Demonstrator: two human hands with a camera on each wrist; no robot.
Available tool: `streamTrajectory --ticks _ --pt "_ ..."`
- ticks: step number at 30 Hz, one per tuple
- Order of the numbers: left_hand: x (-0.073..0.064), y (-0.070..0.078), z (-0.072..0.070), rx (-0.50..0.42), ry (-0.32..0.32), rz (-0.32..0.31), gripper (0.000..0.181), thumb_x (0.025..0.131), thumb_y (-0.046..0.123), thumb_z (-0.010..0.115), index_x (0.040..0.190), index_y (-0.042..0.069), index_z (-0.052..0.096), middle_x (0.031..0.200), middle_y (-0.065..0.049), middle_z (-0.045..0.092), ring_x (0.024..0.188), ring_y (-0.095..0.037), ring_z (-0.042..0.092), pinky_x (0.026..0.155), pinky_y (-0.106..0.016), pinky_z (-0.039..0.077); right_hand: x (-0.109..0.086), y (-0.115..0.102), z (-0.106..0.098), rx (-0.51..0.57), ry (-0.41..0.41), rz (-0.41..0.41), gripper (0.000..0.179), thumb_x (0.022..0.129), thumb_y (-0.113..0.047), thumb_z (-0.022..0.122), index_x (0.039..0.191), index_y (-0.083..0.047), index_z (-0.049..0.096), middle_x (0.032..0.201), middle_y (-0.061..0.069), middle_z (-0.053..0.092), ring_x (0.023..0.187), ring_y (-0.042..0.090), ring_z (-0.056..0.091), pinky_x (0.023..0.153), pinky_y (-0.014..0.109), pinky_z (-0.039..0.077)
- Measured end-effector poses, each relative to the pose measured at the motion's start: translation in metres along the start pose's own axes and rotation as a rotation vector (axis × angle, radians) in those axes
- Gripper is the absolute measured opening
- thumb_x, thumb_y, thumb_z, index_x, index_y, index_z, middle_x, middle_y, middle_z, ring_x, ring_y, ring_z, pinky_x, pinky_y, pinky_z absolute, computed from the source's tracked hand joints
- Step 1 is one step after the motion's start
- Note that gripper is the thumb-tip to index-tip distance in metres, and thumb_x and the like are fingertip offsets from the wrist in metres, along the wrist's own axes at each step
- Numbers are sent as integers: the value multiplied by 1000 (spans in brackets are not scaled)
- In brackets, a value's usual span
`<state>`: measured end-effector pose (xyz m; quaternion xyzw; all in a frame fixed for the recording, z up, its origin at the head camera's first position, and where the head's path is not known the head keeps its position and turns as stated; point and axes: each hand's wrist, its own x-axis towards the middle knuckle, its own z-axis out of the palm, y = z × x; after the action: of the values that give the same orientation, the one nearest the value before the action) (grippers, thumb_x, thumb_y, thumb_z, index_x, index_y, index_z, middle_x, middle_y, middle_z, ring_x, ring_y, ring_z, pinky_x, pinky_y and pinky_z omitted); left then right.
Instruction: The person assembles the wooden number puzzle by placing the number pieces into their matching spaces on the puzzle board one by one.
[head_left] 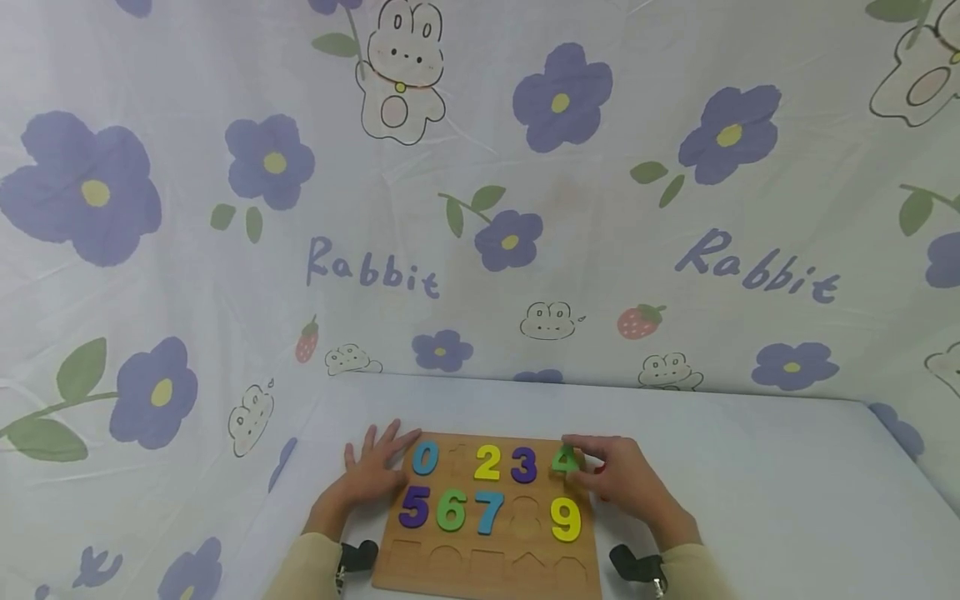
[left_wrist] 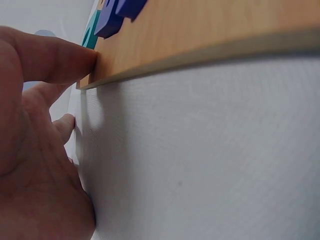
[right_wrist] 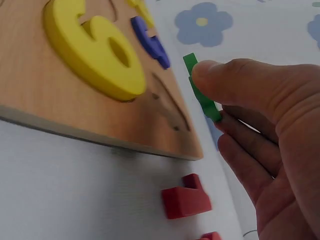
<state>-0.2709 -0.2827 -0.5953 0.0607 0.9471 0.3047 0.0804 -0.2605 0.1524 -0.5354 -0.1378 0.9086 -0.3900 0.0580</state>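
My right hand [head_left: 626, 479] pinches a green number 4 [head_left: 564, 460] between thumb and fingers over the top right corner of a wooden number board [head_left: 517, 542]. In the right wrist view the green 4 [right_wrist: 202, 95] is raised off the board, beside its bare recess [right_wrist: 170, 102]. My left hand [head_left: 371, 475] lies at the board's upper left edge with fingers spread. Its thumb touches the board's edge in the left wrist view, close to the blue 0 [head_left: 425, 458] and purple 5 [head_left: 414, 507].
Other numbers sit on the board, among them a yellow 2 [head_left: 487, 462], purple 3 [head_left: 524, 465], green 6 [head_left: 452, 510], blue 7 [head_left: 489, 512] and yellow 9 [head_left: 566, 519]. Red pieces [right_wrist: 185, 202] lie on the white table right of the board. A patterned cloth [head_left: 480, 167] hangs behind.
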Motion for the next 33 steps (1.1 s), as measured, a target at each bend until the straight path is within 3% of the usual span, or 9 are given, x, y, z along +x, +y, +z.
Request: streamTrajectory --ticks 4,8,21,28,33 --pt "0 1 -1 -1 -2 -4 81 88 17 69 166 26 50 183 -17 19 168 -55 -6 123 -84 -16 3 5 7 -28 2 -3 52 89 -18 90 140 -18 77 136 2 79 111 17 70 86 29 63" --pt "-1 3 -1 -4 -1 -7 81 88 17 68 166 26 50 183 -17 19 168 -55 -6 123 -83 -17 4 10 13 -27 -3 12 53 89 -18 90 140 -19 76 138 1 77 121 21 72 97 41 65" --pt "-4 6 -2 -7 -4 -16 81 87 16 67 166 25 49 184 -17 18 168 -55 -7 123 -83 -18 4 8 23 -94 19 -22 56 89 -15 90 143 -15 74 142 5 76 136 32 70 114 55 56" --pt "-5 7 -4 -1 -7 -16 82 87 17 66 166 26 49 184 -17 19 168 -55 -7 123 -83 -17 -1 2 16 -93 8 -2 61 89 -19 91 147 -16 71 147 5 73 134 32 70 108 52 61" --pt "-4 7 -4 -5 -1 -12 81 87 17 66 166 25 50 183 -17 19 168 -56 -6 123 -83 -16 -5 3 5 -107 16 29 61 89 -22 91 147 -23 72 147 5 73 118 24 72 96 43 66"
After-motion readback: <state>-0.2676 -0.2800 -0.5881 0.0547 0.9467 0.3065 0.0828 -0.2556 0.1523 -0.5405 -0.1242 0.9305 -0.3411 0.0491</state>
